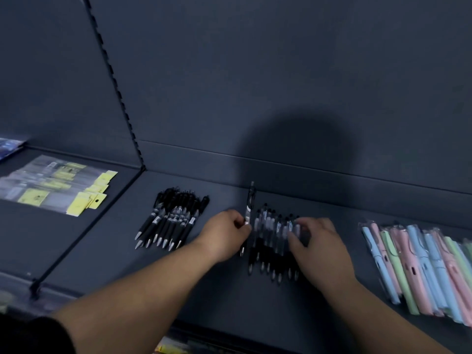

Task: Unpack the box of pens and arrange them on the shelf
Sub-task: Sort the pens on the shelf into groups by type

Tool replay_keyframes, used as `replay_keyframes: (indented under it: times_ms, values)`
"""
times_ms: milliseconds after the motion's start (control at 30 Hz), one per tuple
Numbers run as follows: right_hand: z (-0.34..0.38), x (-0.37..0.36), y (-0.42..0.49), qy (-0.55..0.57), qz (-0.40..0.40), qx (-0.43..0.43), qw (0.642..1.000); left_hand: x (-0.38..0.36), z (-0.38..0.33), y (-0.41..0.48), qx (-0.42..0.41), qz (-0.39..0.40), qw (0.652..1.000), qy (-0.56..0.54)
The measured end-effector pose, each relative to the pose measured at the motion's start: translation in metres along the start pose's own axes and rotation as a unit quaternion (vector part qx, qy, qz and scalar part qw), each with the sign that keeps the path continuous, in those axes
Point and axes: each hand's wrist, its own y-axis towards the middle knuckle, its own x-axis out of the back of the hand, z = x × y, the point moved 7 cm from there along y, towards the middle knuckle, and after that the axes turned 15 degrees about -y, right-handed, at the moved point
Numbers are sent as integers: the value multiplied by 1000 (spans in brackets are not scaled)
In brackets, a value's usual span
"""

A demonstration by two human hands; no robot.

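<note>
Left hand is pinching one black plastic pen, right hand clamping the unfinished black-pen row; finished black bundle is lying left of fingers.

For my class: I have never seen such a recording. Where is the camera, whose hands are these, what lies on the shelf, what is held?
No machine here: one picture, from a camera on a person's head, looking down at their bare hands. The left hand pinches one pen, sticking out past a row of black pens on the shelf; the right hand curls its fingers on that row. Left lies another bunch of black pens, right pastel pens in sleeves, far left yellow-tagged packets.
</note>
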Motion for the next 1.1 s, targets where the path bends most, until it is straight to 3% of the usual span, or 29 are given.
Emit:
replay_keyframes:
  times_ms: [100, 233, 300, 433, 567, 800, 933, 1100]
  values:
    - [42, 6, -2, 84, 0, 41, 996, 19, 0, -15, -29, -15, 999, -30]
    - [104, -25, -7, 245, 151, -12, 958, 35, 2, -37, -66, 59, 995, -43]
    - [124, -36, -6, 276, 172, -42, 945, 58, 12, -40, -79, 55, 995, -40]
    - [154, -61, 2, 182, 217, -44, 958, 138, 50, -31, -84, -68, 994, 26]
    - [174, -77, 6, 121, 215, -55, 968, 165, 91, -14, -34, 7, 997, 70]
    - [190, -71, -5, 17, 120, -38, 992, 153, 99, -3, -92, 132, 984, 83]
    - [187, -69, -12, 8, 123, -55, 991, 157, 95, -4, -84, 133, 986, 56]
    - [200, -58, -9, -15, 110, 12, 994, 187, 107, -34, -43, 73, 996, 41]
